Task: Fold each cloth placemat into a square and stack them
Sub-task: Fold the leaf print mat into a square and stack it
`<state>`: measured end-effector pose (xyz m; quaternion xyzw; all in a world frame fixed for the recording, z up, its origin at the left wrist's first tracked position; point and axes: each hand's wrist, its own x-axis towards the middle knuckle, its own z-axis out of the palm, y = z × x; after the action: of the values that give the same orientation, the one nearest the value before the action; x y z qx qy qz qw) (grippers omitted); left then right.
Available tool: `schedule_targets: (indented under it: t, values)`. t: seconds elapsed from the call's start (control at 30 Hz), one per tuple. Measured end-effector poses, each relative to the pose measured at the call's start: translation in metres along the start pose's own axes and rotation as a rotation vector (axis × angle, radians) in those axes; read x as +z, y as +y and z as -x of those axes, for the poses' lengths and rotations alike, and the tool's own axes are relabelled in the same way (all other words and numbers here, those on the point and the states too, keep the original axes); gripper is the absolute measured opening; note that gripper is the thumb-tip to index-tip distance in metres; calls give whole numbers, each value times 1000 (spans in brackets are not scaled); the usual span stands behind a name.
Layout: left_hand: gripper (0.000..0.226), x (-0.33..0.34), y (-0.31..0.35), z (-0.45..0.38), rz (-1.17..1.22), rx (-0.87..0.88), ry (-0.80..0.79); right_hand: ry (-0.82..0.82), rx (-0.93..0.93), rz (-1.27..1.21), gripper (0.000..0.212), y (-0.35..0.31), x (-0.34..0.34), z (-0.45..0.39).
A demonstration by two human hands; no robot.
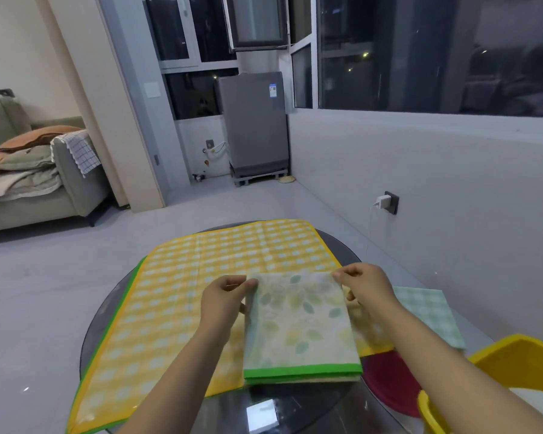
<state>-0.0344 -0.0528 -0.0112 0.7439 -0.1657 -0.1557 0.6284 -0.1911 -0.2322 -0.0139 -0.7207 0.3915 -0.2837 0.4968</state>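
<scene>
A folded leaf-print placemat [300, 327] with a green edge lies in front of me, on top of a large yellow checked placemat [201, 270] spread flat over the round glass table [295, 408]. My left hand [224, 300] pinches the folded mat's far left corner. My right hand [365, 285] pinches its far right corner. A folded green checked placemat [427, 311] lies to the right, beyond my right forearm. A green edge of another mat [132, 277] shows under the yellow one at the left.
A yellow plastic basket [514, 352] stands at the near right beside a dark red round thing [389, 383]. Behind the table are a grey wall with a plugged-in charger [384, 202], a washing machine [253, 126] and a sofa [38, 170] at the far left.
</scene>
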Motion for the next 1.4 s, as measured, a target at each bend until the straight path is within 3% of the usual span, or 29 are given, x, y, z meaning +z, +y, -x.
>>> schedule_targets:
  t: [0.17, 0.33, 0.63, 0.8, 0.93, 1.0, 1.2, 1.4]
  values:
    - [16, 14, 44, 16, 170, 8, -37, -32, -27, -193, 7, -31, -39, 9]
    - [11, 55, 84, 29, 263, 121, -116, 54, -132, -288, 8, -47, -92, 11]
    - [19, 175, 101, 34, 345, 120, -274, 220, -124, -261, 15, -14, -181, -17]
    - [25, 247, 72, 24, 286, 49, -278, 329, -42, -173, 14, 33, -214, -40]
    - [12, 300, 38, 21, 268, -70, -235, 378, 55, -143, 8, 81, -225, -60]
    - [8, 322, 19, 18, 258, -114, -191, 373, 82, -132, 11, 103, -225, -69]
    - [31, 367, -29, 11, 232, -254, -56, 342, 135, -44, 33, 169, -209, -97]
    - [29, 384, -89, 9, 113, -253, 39, 280, 245, -111, 39, 235, -176, -112]
